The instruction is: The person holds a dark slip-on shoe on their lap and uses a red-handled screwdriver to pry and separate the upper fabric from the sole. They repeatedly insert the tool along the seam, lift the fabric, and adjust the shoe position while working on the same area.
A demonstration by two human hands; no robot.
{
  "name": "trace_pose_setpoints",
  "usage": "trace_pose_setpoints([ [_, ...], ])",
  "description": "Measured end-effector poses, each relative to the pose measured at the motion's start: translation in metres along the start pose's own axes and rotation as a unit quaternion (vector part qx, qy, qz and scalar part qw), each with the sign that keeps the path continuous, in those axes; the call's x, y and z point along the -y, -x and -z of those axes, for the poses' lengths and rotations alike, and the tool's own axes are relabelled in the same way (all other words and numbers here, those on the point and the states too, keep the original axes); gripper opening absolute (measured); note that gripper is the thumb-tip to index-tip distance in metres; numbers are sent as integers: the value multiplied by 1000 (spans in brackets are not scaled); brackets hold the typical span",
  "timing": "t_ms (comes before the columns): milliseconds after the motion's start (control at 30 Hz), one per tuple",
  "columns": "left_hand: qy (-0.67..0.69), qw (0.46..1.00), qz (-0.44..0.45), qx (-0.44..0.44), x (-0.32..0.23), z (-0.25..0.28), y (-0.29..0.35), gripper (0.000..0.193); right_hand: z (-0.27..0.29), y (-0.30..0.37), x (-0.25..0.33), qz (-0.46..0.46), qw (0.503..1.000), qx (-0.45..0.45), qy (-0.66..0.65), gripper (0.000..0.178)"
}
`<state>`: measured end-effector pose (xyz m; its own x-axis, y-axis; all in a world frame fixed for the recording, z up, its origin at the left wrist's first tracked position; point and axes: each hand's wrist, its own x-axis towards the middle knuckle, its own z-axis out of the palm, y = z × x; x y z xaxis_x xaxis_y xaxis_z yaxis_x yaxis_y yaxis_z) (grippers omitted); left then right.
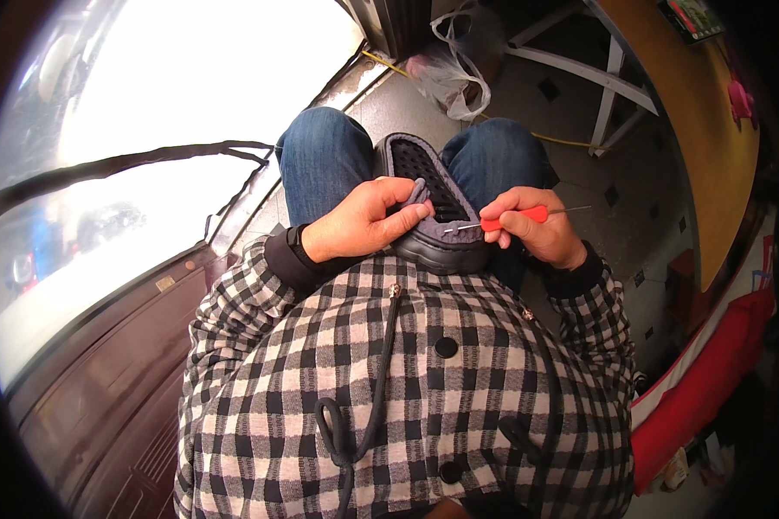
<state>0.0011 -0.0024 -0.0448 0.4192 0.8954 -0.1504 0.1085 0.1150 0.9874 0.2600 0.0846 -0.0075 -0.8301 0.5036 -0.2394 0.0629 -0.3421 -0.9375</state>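
A black shoe sole [446, 259] with a holed inner surface rests between my knees, its toe or heel end pointing away from me. Grey fuzzy knitted edging [469, 195] runs along its rim. My left hand [359, 221] pinches a loose piece of this grey edging between thumb and fingers at the sole's left side. In my right hand [550, 238] is an awl with a red handle [537, 214]. Its thin metal shaft points left, with the tip at the edging on the sole's near end. A second thin metal rod sticks out on the right.
My jeans-clad knees [320, 156] flank the sole. Beyond them, a clear plastic bag [454, 86] lies on the tiled floor near a white metal frame [580, 73]. A wooden tabletop [710, 130] curves along the right, above red fabric [701, 389]. Bright glass panes stand at left.
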Motion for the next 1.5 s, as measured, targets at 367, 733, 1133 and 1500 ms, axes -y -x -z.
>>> trace_pose_setpoints([
  [367,-47,995,-54,-73,-3,-5,-3,25,-16,-2,12,275,886,-29,373,10],
  [733,-44,985,-53,-159,-4,-11,-9,20,-15,-11,0,183,953,-1,242,19],
  [1133,-149,957,-121,-219,-1,-8,-10,15,-47,-10,-6,327,756,-109,557,29],
  [1500,-126,992,-14,-7,-5,11,-11,20,-23,-15,-16,142,987,-18,66,17],
])
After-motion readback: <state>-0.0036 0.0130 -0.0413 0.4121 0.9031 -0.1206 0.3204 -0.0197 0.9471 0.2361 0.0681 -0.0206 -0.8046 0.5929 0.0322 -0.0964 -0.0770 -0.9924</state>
